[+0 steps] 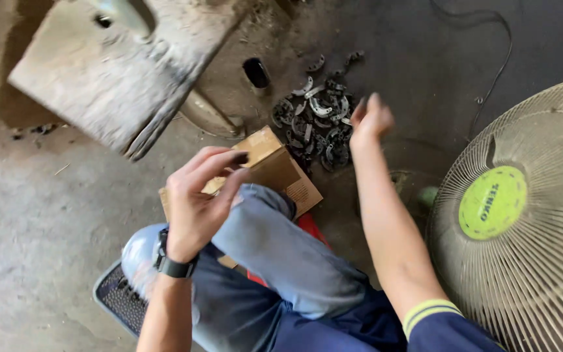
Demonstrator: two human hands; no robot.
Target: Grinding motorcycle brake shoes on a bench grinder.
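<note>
My right hand [371,118] reaches out over a heap of several curved metal half-ring parts [317,120] on the dark floor, its fingers apart and blurred at the heap's right edge; I see nothing in it. My left hand [200,195], with a black watch on the wrist, hovers above my bent knee in blue jeans [275,244], fingers loosely curled beside an open cardboard box [275,163]. Whether something small sits between its fingertips I cannot make out.
A large pale fan with a green hub [493,202] stands at the right. A worn metal plate on a stand [112,72] rises at the upper left. A dark cable [500,58] runs over the floor at the back. A perforated dark crate [117,296] sits under me.
</note>
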